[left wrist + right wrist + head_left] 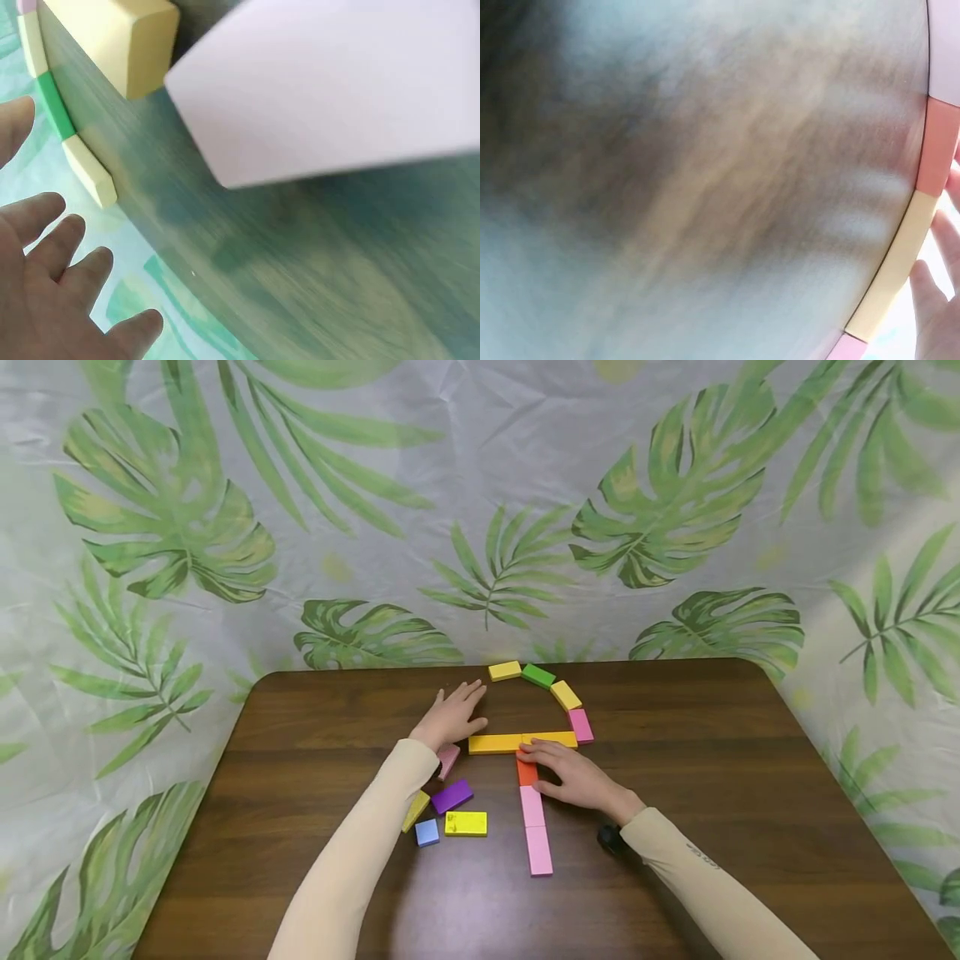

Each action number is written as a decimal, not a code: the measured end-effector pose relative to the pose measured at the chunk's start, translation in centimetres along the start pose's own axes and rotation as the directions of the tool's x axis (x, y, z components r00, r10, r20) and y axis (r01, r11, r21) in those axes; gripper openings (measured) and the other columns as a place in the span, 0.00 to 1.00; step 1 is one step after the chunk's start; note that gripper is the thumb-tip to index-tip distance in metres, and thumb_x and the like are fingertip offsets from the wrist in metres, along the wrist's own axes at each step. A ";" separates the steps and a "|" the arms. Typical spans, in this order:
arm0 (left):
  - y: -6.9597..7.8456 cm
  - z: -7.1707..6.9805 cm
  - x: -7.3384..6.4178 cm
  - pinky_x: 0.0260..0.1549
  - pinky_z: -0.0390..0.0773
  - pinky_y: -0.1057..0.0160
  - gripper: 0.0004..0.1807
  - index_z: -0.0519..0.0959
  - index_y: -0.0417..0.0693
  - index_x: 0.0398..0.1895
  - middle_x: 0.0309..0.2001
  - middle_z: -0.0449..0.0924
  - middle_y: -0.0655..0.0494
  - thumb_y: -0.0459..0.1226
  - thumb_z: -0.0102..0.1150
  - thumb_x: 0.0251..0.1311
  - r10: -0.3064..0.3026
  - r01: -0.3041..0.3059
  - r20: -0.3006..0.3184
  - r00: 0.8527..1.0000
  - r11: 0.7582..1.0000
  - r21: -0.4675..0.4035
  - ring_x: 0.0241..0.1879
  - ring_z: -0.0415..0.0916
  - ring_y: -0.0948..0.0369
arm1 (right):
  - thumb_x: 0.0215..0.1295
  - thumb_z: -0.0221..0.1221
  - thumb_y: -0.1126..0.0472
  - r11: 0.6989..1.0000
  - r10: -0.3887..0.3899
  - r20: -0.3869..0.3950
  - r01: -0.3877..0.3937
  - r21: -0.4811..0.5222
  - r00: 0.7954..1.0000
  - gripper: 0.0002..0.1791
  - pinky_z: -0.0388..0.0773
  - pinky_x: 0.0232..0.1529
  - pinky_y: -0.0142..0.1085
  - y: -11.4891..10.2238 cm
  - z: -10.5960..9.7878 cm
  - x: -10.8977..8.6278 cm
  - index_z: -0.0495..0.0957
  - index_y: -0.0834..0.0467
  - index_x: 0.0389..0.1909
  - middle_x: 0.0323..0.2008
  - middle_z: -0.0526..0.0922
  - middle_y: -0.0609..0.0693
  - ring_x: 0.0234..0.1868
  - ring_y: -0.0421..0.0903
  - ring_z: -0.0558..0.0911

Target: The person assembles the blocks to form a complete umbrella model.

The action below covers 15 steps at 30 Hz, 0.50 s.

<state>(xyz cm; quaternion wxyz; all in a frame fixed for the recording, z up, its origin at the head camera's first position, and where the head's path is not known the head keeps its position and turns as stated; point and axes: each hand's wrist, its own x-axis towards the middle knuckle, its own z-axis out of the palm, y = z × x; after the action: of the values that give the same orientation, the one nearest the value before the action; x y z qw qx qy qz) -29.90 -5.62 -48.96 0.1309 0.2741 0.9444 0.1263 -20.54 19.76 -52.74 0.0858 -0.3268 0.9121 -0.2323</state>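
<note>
My cream sleeves (337,877) are nearest. My left hand (447,717), fingers spread, is left of the orange blocks (493,744); my right hand (576,777), loosely spread, reaches over the red block (527,773).

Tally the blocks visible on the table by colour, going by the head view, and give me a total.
Yellow blocks: 4
Pink blocks: 4
Orange blocks: 2
Red block: 1
Green block: 1
Purple block: 1
Blue block: 1
Total: 14 visible; any block fully under the left sleeve can't be counted.
</note>
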 end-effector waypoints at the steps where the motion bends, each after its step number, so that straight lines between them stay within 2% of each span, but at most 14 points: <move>1: -0.2 0.0 -0.5 0.66 0.42 0.40 0.36 0.51 0.43 0.75 0.75 0.45 0.49 0.47 0.48 0.70 0.016 -0.016 -0.007 1.000 1.000 -0.004 0.73 0.42 0.49 | 0.65 0.58 0.50 1.000 0.001 0.001 -0.001 -0.001 1.000 0.31 0.56 0.66 0.51 0.0 0.0 0.0 0.68 0.55 0.67 0.69 0.64 0.51 0.70 0.52 0.59; 6: -1.0 0.0 -2.7 0.65 0.43 0.37 0.36 0.51 0.41 0.74 0.75 0.45 0.47 0.46 0.49 0.70 0.077 -0.078 -0.035 0.996 0.997 -0.023 0.72 0.43 0.47 | 0.66 0.58 0.50 1.000 0.005 0.003 -0.005 0.002 1.000 0.31 0.56 0.66 0.51 -0.2 -0.1 0.0 0.68 0.56 0.67 0.69 0.64 0.51 0.70 0.52 0.58; 15: -1.7 0.7 -6.1 0.65 0.45 0.38 0.35 0.54 0.43 0.74 0.75 0.47 0.48 0.46 0.51 0.69 0.104 -0.106 -0.071 0.992 0.994 -0.032 0.72 0.45 0.49 | 0.65 0.58 0.50 1.000 0.006 0.001 -0.006 -0.008 1.000 0.31 0.56 0.67 0.51 -0.2 0.0 0.1 0.68 0.56 0.67 0.69 0.64 0.50 0.70 0.52 0.59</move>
<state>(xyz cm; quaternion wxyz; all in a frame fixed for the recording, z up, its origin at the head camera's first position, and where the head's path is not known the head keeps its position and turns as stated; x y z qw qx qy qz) -25.48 -10.24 -49.06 0.0961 0.3166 0.9302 0.1591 -20.53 19.55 -52.60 0.0855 -0.3243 0.9140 -0.2282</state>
